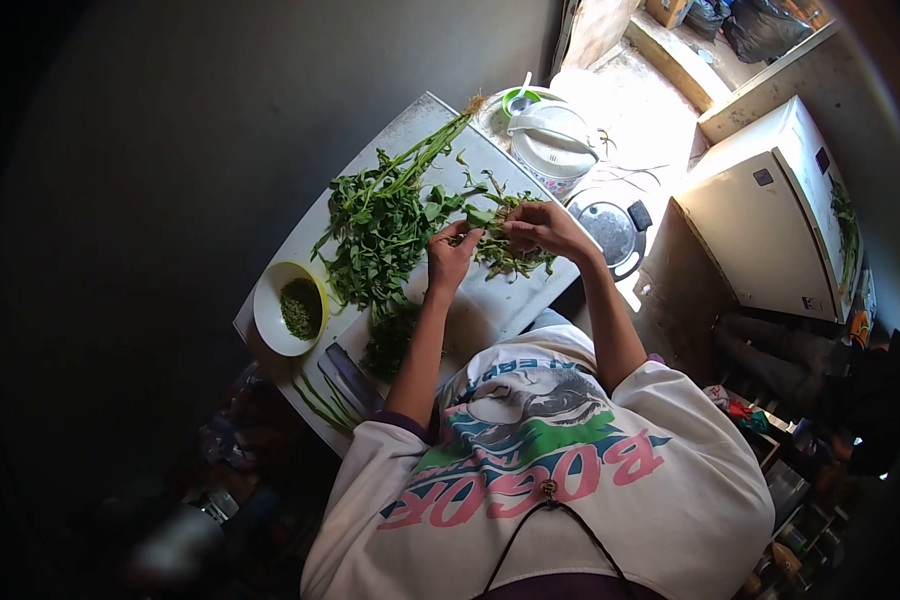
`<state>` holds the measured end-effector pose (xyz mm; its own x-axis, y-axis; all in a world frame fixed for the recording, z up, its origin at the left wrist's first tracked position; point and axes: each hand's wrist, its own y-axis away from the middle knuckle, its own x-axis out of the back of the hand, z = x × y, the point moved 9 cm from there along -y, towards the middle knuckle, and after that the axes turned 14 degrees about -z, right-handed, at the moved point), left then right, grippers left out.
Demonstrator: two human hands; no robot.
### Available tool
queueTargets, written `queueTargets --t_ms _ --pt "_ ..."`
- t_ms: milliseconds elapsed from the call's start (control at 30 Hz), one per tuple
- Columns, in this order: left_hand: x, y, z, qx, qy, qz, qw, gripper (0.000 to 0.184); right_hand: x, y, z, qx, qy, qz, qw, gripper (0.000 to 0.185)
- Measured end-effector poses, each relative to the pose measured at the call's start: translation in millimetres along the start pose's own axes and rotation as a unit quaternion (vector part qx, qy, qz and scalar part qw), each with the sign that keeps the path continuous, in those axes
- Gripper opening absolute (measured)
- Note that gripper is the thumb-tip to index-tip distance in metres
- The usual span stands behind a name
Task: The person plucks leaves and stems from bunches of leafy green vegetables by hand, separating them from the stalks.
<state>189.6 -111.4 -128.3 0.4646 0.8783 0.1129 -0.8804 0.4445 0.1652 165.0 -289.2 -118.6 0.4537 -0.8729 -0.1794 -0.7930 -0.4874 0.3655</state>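
My left hand point(451, 262) pinches a green leafy sprig point(480, 215) over the white table. Close beside it, my right hand point(548, 230) has its fingers closed at the same sprig's other side. Left of my hands lies a large bunch of leafy greens point(375, 225), its long stems and roots pointing to the far corner. Beneath my hands is a smaller pile of stems and leaves point(518, 258). Dark finer greens point(395, 342) lie nearer my left forearm.
A bowl point(268, 312) with a yellow rim holds chopped greens at the table's left edge. Near it are a long flat grey object point(348, 374) and several long green stalks point(320, 405). Beyond stand a rice cooker point(555, 145), a round lidded pot point(610, 232) and a white refrigerator point(750, 225).
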Motion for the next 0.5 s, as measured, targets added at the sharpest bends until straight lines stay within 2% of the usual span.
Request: queueTargets --t_ms 100,167,200,233,300,400,467,500 --pt "4 -1 -30 0.053 0.080 0.006 0.995 0.017 16 2 15 -0.012 0.021 0.018 1.000 0.021" --pt "5 1 -53 0.095 0.200 0.011 0.975 0.016 26 3 25 -0.031 0.050 0.023 0.998 0.021" --pt "6 2 -51 0.095 0.201 0.011 0.975 0.016 30 5 30 -0.049 0.080 0.029 0.995 0.021" --pt "9 3 -49 0.088 0.195 0.022 0.977 0.016 34 8 34 -0.050 0.080 0.029 0.995 0.021" --pt "14 4 -46 0.080 0.180 0.030 0.980 0.015 42 13 26 -0.041 0.276 0.065 0.958 0.022" --pt "27 3 -62 0.095 0.187 0.040 0.977 0.015 47 15 28 -0.082 0.348 0.101 0.929 0.026" --pt "51 1 -71 0.080 0.152 0.052 0.984 0.022 49 17 29 -0.084 0.359 0.116 0.923 0.025" --pt "74 4 -66 0.108 0.002 0.091 0.990 0.026 51 17 29 -0.085 0.368 0.130 0.917 0.025"
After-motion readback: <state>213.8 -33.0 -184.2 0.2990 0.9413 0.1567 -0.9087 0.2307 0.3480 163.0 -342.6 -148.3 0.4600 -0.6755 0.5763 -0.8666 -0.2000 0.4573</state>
